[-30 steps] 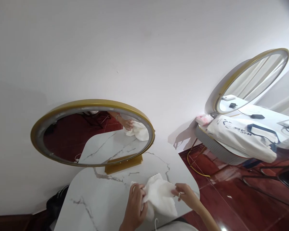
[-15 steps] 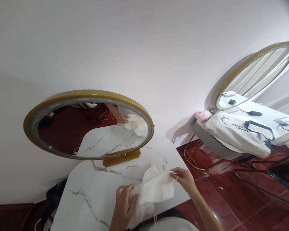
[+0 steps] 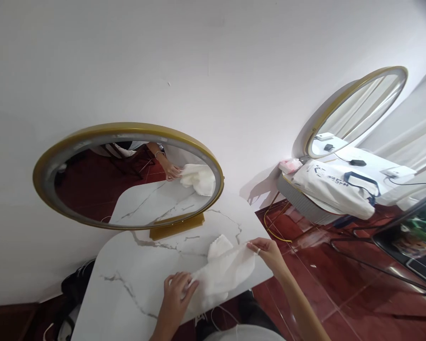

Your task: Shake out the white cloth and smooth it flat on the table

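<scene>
- Grasping the white cloth [image 3: 227, 272] at its left end: left hand [image 3: 175, 291], fingers and thumb pinched together.
- Right hand [image 3: 264, 253], wearing a ring, pinches the cloth's upper right corner; the cloth spreads between both hands, over the near right part of the marbled desk [image 3: 117, 270], before the gold-rimmed mirror [image 3: 128, 128].
- White bag [image 3: 330, 187], farther right: dark printed characters, too small to read.
- Pink-and-white packet [image 3: 290, 165], beside the bag: markings illegible.
</scene>
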A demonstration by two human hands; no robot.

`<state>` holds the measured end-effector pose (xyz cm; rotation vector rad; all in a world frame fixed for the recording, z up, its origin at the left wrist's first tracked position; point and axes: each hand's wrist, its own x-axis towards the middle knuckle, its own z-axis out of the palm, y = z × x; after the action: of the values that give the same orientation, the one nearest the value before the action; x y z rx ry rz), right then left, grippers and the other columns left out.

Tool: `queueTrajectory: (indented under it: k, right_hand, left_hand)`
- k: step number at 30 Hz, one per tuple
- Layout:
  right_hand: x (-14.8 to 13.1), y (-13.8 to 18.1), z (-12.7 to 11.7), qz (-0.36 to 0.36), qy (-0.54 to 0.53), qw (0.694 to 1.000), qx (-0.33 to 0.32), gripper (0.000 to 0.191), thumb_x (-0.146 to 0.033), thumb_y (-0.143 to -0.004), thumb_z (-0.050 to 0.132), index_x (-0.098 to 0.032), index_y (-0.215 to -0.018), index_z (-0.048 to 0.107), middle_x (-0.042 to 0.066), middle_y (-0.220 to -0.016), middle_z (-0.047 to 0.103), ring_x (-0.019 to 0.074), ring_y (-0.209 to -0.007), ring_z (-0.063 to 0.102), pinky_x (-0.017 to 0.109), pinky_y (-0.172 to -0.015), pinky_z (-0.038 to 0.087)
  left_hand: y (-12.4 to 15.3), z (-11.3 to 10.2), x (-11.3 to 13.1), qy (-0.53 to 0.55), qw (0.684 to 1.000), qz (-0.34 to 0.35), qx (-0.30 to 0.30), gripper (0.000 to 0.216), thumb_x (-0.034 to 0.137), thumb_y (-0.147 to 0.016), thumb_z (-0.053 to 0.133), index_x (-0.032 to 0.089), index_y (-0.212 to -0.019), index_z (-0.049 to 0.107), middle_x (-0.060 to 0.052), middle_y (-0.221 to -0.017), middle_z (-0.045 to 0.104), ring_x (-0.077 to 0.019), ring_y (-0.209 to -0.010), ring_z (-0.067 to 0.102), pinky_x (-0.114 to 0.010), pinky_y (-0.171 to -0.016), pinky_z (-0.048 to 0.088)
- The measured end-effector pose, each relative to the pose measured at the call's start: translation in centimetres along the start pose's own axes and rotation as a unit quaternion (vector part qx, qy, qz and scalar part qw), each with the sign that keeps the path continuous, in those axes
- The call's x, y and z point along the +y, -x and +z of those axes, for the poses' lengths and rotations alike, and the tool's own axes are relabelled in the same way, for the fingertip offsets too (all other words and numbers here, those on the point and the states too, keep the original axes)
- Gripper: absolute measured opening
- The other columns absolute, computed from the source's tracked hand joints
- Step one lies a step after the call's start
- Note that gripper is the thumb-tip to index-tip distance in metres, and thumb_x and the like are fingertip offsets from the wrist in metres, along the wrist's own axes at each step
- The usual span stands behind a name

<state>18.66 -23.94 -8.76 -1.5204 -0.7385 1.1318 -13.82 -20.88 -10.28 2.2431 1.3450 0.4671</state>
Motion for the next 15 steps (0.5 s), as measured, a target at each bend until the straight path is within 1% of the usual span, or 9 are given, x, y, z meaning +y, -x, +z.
queueTrajectory:
  k: [2,4,6,8,11,13,15]
  right_hand:
    - [-1.0,0.0,-0.7,-0.007,0.002,1.000,0.001,0.047,-0.061,-0.049,0.081,-0.018,-0.065,0.071,0.008,-0.076,0.073,0.0224,-0.074,0.067,0.031,-0.068,0.051]
    - [-1.9,-0.1,-1.6,-0.016,0.003,1.000,0.002,0.048,-0.062,-0.049,0.081,-0.018,-0.065,0.070,0.008,-0.077,0.073,0.0217,-0.074,0.067,0.030,-0.069,0.051]
    - [-2.7,-0.5,-2.6,-0.033,0.006,0.999,-0.002,0.047,-0.060,-0.051,0.081,-0.018,-0.067,0.069,0.008,-0.077,0.073,0.0210,-0.073,0.066,0.030,-0.068,0.051]
    - [-3.8,-1.1,-3.5,-0.060,0.012,0.998,-0.006,0.045,-0.058,-0.054,0.081,-0.017,-0.069,0.070,0.008,-0.078,0.073,0.0204,-0.072,0.066,0.030,-0.068,0.051]
    - [-6.6,-2.1,-4.6,-0.114,0.018,0.993,0.000,0.042,-0.055,-0.054,0.082,-0.017,-0.068,0.069,0.008,-0.076,0.073,0.0197,-0.071,0.066,0.029,-0.067,0.052]
    - [-9.3,-2.3,-5.1,-0.167,0.013,0.986,0.023,0.040,-0.053,-0.057,0.082,-0.018,-0.070,0.069,0.007,-0.076,0.072,0.0189,-0.071,0.066,0.030,-0.068,0.053]
    - [-12.4,-1.6,-5.4,-0.233,0.028,0.970,0.070,0.036,-0.050,-0.063,0.079,-0.018,-0.075,0.069,0.006,-0.078,0.072,0.0190,-0.074,0.066,0.032,-0.071,0.054]
  left_hand:
    - [0.1,-0.7,-0.3,0.008,0.999,-0.009,-0.044,0.039,0.055,-0.088,0.046,0.022,-0.073,0.061,0.000,-0.077,0.067,-0.0186,-0.079,0.063,-0.039,-0.090,0.043]
    - [0.1,-1.5,-0.5,0.025,0.996,-0.018,-0.087,0.045,0.058,-0.088,0.045,0.021,-0.066,0.059,0.000,-0.068,0.064,-0.0168,-0.071,0.061,-0.035,-0.084,0.046]
    - [0.0,-2.7,-0.5,0.056,0.993,-0.031,-0.101,0.048,0.059,-0.087,0.044,0.020,-0.062,0.058,0.000,-0.066,0.063,-0.0163,-0.067,0.060,-0.031,-0.076,0.049]
    - [-0.7,-4.2,-0.2,0.092,0.992,-0.036,-0.078,0.047,0.060,-0.086,0.045,0.021,-0.065,0.061,-0.002,-0.072,0.067,-0.0174,-0.071,0.063,-0.028,-0.072,0.051]
    - [-2.9,-7.5,1.3,0.110,0.993,-0.028,0.004,0.044,0.060,-0.083,0.051,0.021,-0.070,0.066,-0.005,-0.087,0.073,-0.0209,-0.082,0.068,-0.030,-0.078,0.054]
    - [-4.5,-10.3,3.1,0.096,0.994,-0.016,0.056,0.042,0.059,-0.081,0.054,0.021,-0.070,0.068,-0.006,-0.090,0.074,-0.0224,-0.086,0.068,-0.031,-0.080,0.055]
    - [-5.6,-13.0,5.1,0.074,0.993,0.006,0.089,0.037,0.056,-0.081,0.056,0.022,-0.073,0.069,-0.005,-0.088,0.073,-0.0215,-0.084,0.068,-0.030,-0.075,0.056]
